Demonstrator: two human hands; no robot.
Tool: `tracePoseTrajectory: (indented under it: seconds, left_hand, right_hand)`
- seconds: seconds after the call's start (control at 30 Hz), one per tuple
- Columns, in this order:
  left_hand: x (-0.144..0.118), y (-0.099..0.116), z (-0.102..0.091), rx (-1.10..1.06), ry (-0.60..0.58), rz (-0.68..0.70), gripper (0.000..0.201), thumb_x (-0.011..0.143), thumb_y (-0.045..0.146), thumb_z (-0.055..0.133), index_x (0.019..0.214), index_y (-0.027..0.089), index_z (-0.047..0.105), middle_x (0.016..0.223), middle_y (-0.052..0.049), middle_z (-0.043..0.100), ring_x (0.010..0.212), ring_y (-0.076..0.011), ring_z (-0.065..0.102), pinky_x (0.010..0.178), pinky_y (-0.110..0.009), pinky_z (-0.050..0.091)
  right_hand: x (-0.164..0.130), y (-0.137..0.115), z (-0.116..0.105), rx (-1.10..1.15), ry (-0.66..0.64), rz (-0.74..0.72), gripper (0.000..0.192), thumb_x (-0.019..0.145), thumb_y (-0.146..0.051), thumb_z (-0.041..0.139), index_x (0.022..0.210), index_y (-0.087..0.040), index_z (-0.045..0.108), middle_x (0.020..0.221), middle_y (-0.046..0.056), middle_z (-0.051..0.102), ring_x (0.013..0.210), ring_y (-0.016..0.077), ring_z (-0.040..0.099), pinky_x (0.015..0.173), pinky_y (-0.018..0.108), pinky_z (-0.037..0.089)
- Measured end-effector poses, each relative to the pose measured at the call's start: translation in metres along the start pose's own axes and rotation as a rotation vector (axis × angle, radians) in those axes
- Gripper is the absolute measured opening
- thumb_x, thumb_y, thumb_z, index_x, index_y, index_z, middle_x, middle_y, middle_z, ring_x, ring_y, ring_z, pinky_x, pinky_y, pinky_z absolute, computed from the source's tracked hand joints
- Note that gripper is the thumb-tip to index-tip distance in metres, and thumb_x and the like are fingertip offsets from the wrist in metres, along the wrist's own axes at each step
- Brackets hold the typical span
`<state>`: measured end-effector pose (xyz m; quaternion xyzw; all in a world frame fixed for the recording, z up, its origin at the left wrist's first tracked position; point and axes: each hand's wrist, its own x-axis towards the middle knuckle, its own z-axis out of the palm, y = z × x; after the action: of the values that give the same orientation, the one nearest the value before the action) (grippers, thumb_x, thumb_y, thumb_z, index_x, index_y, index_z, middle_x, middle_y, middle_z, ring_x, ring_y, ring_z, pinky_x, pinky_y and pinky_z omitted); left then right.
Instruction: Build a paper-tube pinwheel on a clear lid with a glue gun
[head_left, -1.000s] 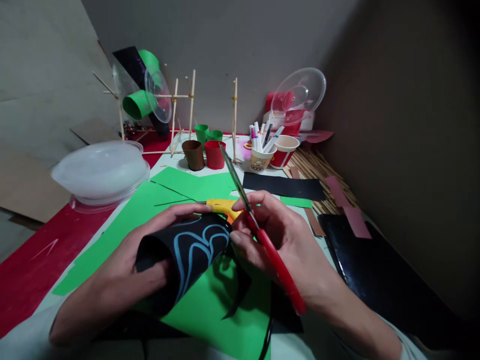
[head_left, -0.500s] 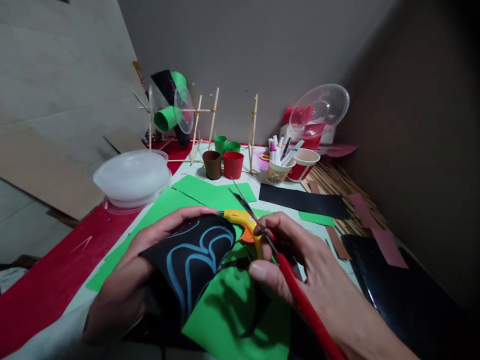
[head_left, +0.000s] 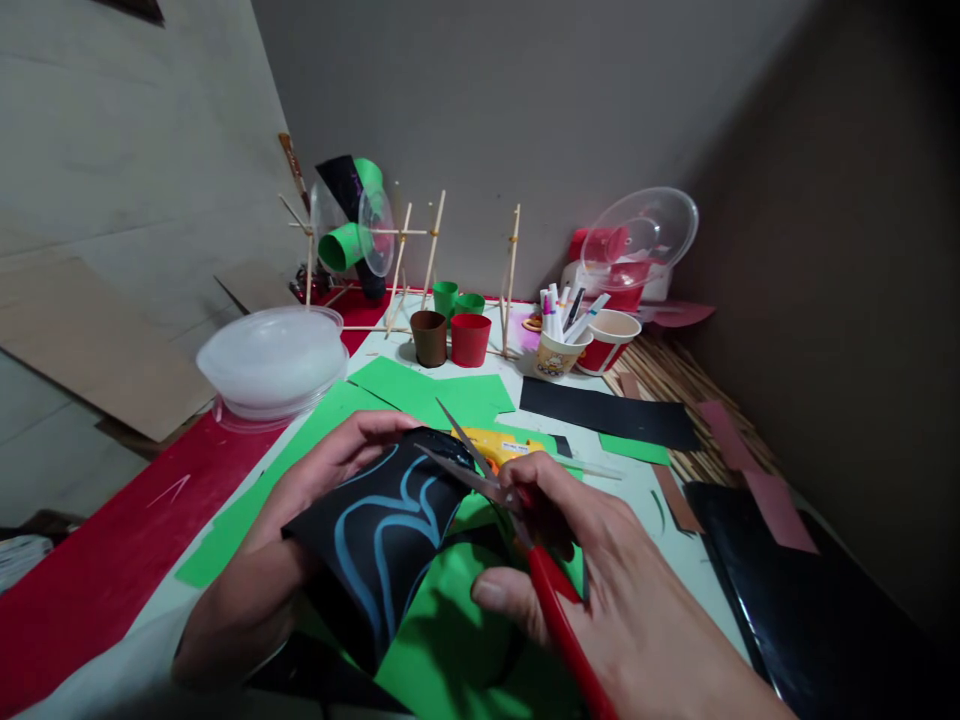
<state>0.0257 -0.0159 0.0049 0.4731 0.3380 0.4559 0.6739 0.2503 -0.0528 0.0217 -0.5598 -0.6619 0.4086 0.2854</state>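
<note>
1. The left hand [head_left: 300, 520] grasps a curled black paper sheet [head_left: 379, 535] with blue lines.
2. The right hand [head_left: 600, 590] grips red-handled scissors [head_left: 517, 540], blades parted at the sheet's top edge.
3. Green paper [head_left: 427, 390] covers the desk [head_left: 637, 490] beyond both hands; grey walls [head_left: 525, 120] stand behind.

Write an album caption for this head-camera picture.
Left hand curls black paper; right hand opens red-handled scissors at its edge.

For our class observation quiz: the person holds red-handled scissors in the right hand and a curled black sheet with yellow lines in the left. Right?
Not quite. The head view shows the lines on the curled black sheet are blue, not yellow. The rest holds: red-handled scissors in the right hand, sheet in the left hand.
</note>
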Motion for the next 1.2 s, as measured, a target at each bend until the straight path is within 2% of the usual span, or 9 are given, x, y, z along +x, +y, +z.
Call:
tracePoseTrajectory:
  seconds: [0.17, 0.33, 0.47, 0.67, 0.73, 0.8, 0.93, 1.1, 1.2]
  left_hand:
    - [0.000, -0.003, 0.013, -0.015, 0.048, -0.015, 0.017, 0.091, 0.023, 0.075, 0.102, 0.034, 0.081, 0.101, 0.003, 0.079, 0.096, -0.0159, 0.074, 0.089, -0.024, 0.061]
    - [-0.003, -0.001, 0.017, -0.156, 0.027, -0.089, 0.025, 0.090, 0.009, 0.072, 0.104, 0.028, 0.079, 0.103, 0.004, 0.079, 0.092, -0.0092, 0.076, 0.089, -0.010, 0.056]
    - [-0.006, -0.001, 0.013, -0.113, -0.064, -0.091, 0.027, 0.095, 0.018, 0.068, 0.116, 0.033, 0.073, 0.114, 0.001, 0.078, 0.094, -0.0176, 0.079, 0.092, -0.022, 0.061]
    - [-0.002, -0.017, -0.009, -0.062, -0.117, -0.086, 0.042, 0.091, 0.013, 0.072, 0.122, 0.040, 0.067, 0.122, 0.005, 0.076, 0.105, -0.0194, 0.078, 0.097, -0.031, 0.063]
    - [0.002, -0.029, -0.023, -0.052, -0.188, -0.004, 0.045, 0.093, 0.012, 0.069, 0.127, 0.041, 0.063, 0.130, 0.005, 0.073, 0.114, -0.0192, 0.075, 0.102, -0.036, 0.062]
    - [0.007, -0.041, -0.037, -0.018, -0.354, 0.105, 0.049, 0.093, 0.012, 0.070, 0.130, 0.041, 0.060, 0.136, 0.004, 0.071, 0.116, -0.0198, 0.075, 0.100, -0.035, 0.063]
    - [0.012, -0.047, -0.045, 0.121, -0.303, 0.147, 0.054, 0.092, 0.009, 0.069, 0.136, 0.035, 0.054, 0.131, -0.003, 0.072, 0.119, -0.0211, 0.073, 0.104, -0.032, 0.060]
    - [0.007, -0.036, -0.026, 0.041, -0.206, 0.101, 0.047, 0.089, 0.015, 0.073, 0.130, 0.035, 0.061, 0.128, 0.002, 0.071, 0.115, -0.0158, 0.072, 0.099, -0.020, 0.058]
    - [0.004, -0.033, -0.021, 0.036, -0.167, 0.070, 0.045, 0.090, 0.018, 0.073, 0.129, 0.037, 0.061, 0.122, 0.002, 0.073, 0.106, -0.0147, 0.074, 0.095, -0.020, 0.060]
  right_hand:
    - [0.000, -0.002, 0.002, 0.053, 0.032, -0.037, 0.027, 0.079, -0.038, 0.077, 0.081, -0.025, 0.053, 0.075, -0.004, 0.053, 0.067, 0.0154, 0.046, 0.059, 0.027, 0.035]
    - [-0.001, -0.003, 0.003, 0.132, 0.037, -0.056, 0.026, 0.080, -0.034, 0.076, 0.080, -0.025, 0.052, 0.069, -0.007, 0.044, 0.062, 0.0132, 0.036, 0.058, 0.025, 0.033]
    - [-0.002, -0.003, 0.004, 0.142, 0.046, -0.053, 0.024, 0.080, -0.034, 0.076, 0.081, -0.025, 0.054, 0.071, -0.007, 0.048, 0.064, 0.0129, 0.041, 0.058, 0.024, 0.035]
    - [-0.002, -0.001, 0.004, 0.140, 0.020, -0.047, 0.025, 0.084, -0.034, 0.073, 0.081, -0.024, 0.050, 0.066, -0.009, 0.051, 0.057, 0.0105, 0.043, 0.053, 0.023, 0.033]
    - [-0.002, 0.001, 0.005, 0.120, 0.031, -0.090, 0.030, 0.087, -0.037, 0.073, 0.079, -0.024, 0.047, 0.063, -0.009, 0.049, 0.056, 0.0100, 0.040, 0.052, 0.023, 0.031]
    - [-0.002, 0.003, 0.005, 0.116, 0.036, -0.126, 0.032, 0.090, -0.038, 0.072, 0.078, -0.024, 0.046, 0.064, -0.009, 0.049, 0.056, 0.0097, 0.040, 0.052, 0.023, 0.031]
    - [-0.003, 0.008, 0.005, 0.105, 0.034, -0.158, 0.030, 0.093, -0.037, 0.071, 0.078, -0.024, 0.048, 0.064, -0.009, 0.047, 0.056, 0.0093, 0.039, 0.052, 0.023, 0.031]
    - [-0.004, 0.009, 0.005, 0.000, 0.074, -0.185, 0.029, 0.094, -0.035, 0.069, 0.077, -0.023, 0.049, 0.062, -0.010, 0.045, 0.056, 0.0097, 0.035, 0.053, 0.023, 0.029]
    - [-0.003, 0.009, 0.005, -0.033, 0.074, -0.197, 0.030, 0.096, -0.037, 0.068, 0.076, -0.023, 0.050, 0.061, -0.010, 0.045, 0.055, 0.0096, 0.035, 0.053, 0.023, 0.029]
